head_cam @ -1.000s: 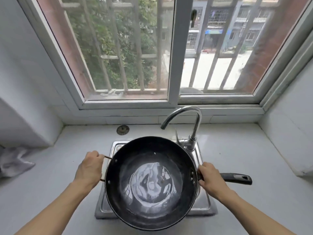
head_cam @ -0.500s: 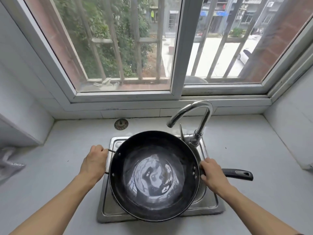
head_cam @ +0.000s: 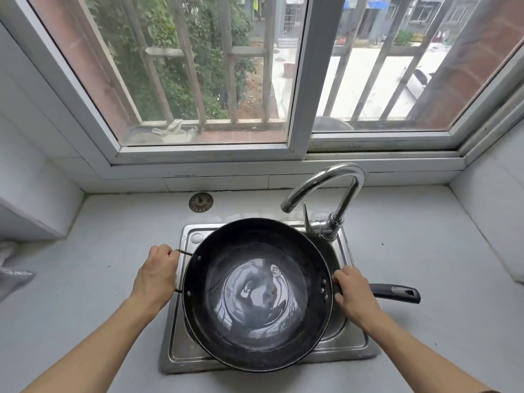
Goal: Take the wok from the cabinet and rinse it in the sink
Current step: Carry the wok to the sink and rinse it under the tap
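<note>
A large black wok [head_cam: 256,293] is over the small steel sink [head_cam: 181,350] and covers most of the basin. Its inside is glossy and reflects the window. My left hand [head_cam: 157,272] grips the thin wire loop handle on the wok's left side. My right hand [head_cam: 355,293] grips the long black handle [head_cam: 397,292] close to the rim, and the handle's end sticks out to the right. The chrome faucet [head_cam: 337,191] arches over the wok's far right edge. No water runs from its spout.
A grey counter [head_cam: 85,279] surrounds the sink. A round metal drain strainer [head_cam: 200,202] lies on the counter behind the sink. A grey cloth [head_cam: 11,272] sits at the left edge. White tiled walls flank both sides, and a barred window [head_cam: 255,80] stands behind.
The view has tilted and shifted a little, so the sink and faucet sit differently in the frame. The wok now lies lower over the basin. Both hands keep their grips on the handles.
</note>
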